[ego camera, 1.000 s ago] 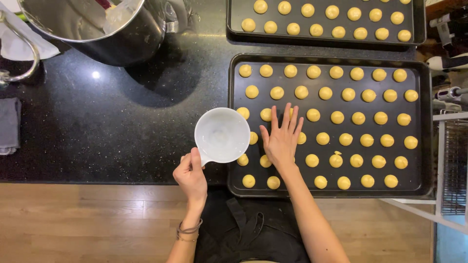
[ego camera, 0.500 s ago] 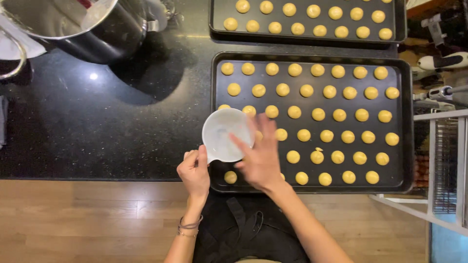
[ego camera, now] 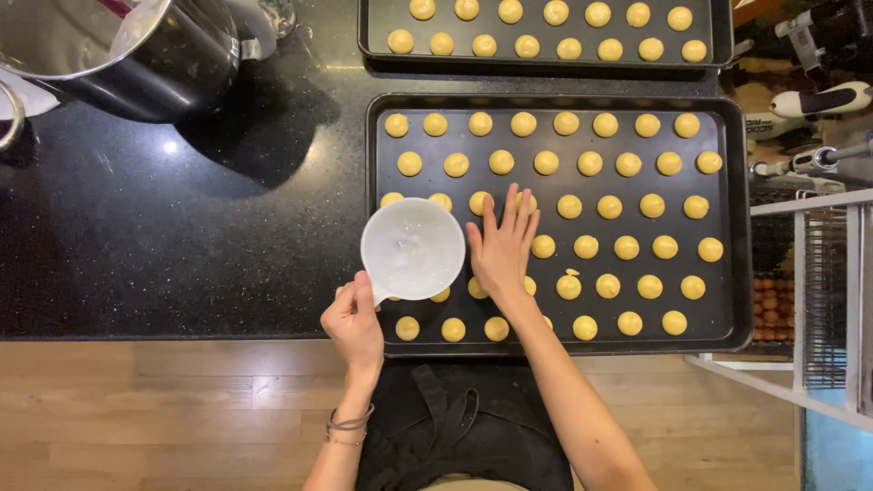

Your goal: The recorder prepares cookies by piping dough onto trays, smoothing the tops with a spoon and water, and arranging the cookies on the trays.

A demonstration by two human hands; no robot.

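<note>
Left hand (ego camera: 355, 320) grips the handle of a small white cup (ego camera: 413, 248), fingers curled shut round it, thumb on top; the cup's bowl sits just beyond the knuckles, over the near-left corner of the dark baking tray (ego camera: 737, 218). Looks like a little clear liquid inside, can't tell for sure. Right hand (ego camera: 502, 250) lies flat, fingers straight & close together, palm down on the tray just beside the cup's rim, holding nothing. Dough balls (ego camera: 609, 207) lie in rows past the fingertips & to their right; a few peek out under the palm & under the cup. Second tray (ego camera: 718, 36) of dough balls well beyond the fingertips. Steel pot (ego camera: 136, 55) far off to the left hand's side, on the black counter (ego camera: 182, 236).
</note>
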